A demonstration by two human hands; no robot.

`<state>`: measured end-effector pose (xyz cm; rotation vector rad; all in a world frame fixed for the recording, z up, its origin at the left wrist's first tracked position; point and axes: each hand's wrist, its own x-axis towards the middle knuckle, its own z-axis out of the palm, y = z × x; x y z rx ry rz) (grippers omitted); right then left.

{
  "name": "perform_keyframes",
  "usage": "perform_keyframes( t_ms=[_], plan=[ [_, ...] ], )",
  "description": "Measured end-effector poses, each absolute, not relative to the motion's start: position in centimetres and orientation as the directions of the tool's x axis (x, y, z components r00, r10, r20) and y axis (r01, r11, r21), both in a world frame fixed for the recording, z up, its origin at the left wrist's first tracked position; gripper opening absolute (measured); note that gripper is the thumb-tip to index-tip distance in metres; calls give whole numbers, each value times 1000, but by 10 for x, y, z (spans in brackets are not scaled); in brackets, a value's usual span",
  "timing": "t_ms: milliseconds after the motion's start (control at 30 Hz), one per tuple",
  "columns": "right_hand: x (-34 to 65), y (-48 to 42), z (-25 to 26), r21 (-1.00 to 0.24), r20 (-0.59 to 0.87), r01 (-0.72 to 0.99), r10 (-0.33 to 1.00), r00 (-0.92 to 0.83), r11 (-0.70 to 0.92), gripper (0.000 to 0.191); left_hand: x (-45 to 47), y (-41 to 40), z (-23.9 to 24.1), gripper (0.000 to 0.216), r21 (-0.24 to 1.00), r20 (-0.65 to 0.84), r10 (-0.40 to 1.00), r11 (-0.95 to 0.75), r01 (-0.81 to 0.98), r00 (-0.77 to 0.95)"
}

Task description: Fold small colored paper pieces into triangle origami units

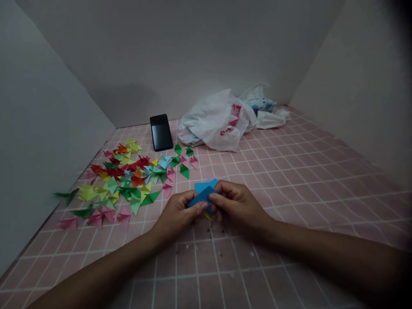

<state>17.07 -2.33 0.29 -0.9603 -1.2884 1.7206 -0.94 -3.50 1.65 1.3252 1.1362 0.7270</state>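
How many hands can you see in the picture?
2. The left hand and the right hand are together near the middle, both holding folded blue paper. No other hands show.

Dim, flat light, no clear source. Corners go dark, worst at right; edges stretched by wide lens, soft shadow on back wall (128,101), slight glare on phone (160,133).

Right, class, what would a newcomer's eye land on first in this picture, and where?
The eye goes first to the many-coloured folded paper triangles, scattered across the left of the pink grid surface. Next come the left hand and right hand at lower centre, holding blue folded paper. At the far edge lie a white plastic bag and a black smartphone.
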Motion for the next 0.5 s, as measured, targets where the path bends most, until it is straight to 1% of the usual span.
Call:
perform_keyframes(
  t_ms=[67,200,300,400,500],
  plan=[
    [171,-23,4,-977,-108,-129,909,-402,-173,25,-10,-34,19,26,961,-235,919,171,218,318],
    [172,-19,5,-969,-131,-143,908,-397,-202,27,-11,-33,22,26,973,-149,965,104,207,215],
    [172,-16,5,-970,-137,-131,906,-401,-204,23,-12,-31,21,26,974,-145,966,101,205,212],
    [171,-15,6,-972,-138,-123,914,-382,-198,22,-13,-29,18,25,979,-163,962,131,155,218],
    [171,-17,9,-971,-157,-113,917,-366,-211,23,-15,-28,15,27,985,-168,970,156,78,175]
  ],
)
